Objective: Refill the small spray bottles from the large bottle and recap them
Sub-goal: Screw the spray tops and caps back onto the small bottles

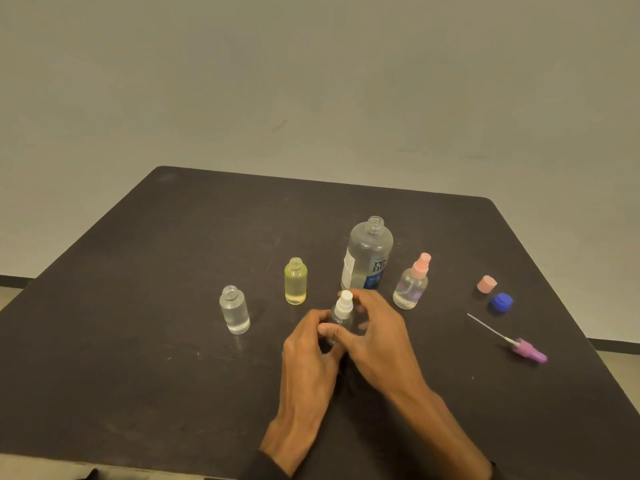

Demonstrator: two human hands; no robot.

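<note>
The left hand (311, 341) grips the body of the small clear bottle (341, 323) standing on the dark table (156, 306), apparently to steady it; the right hand (374, 327) curls its fingers round it beneath the white spray head (344, 303), likely to seat that head; the uncapped large bottle (369, 258) stands just behind, within reach; two small bottles (234, 311) (295, 282) wait open to the left.

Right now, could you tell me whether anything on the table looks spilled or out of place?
No spill shows. The purple spray head lies on its side at the table's right, off its bottle.
</note>
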